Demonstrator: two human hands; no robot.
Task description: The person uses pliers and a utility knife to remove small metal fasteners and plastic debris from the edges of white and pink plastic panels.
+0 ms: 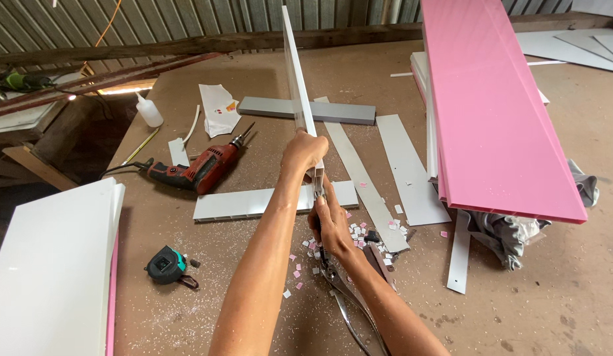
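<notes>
White plastic strip [298, 79] stands on edge above the table centre, running toward 12 o'clock, its near end pinched in the left hand [304, 150]. At 6 o'clock of that grip, the right hand [333, 227] is closed on tin snips [346, 300] biting the strip's end: trimming looks underway. Next squeeze needs the strip held steady. Offcut chips [362, 234] lie at 3 o'clock, a red drill [204, 168] at 9.

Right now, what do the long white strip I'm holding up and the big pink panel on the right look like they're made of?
The long white strip in the left hand looks like glossy plastic, probably PVC trim: thin, smooth, with a shiny, evenly coloured face. The big pink panel seems the same kind of plastic board with a glossy face that reflects light; small pink and white offcut chips lie on the brown tabletop.
</notes>
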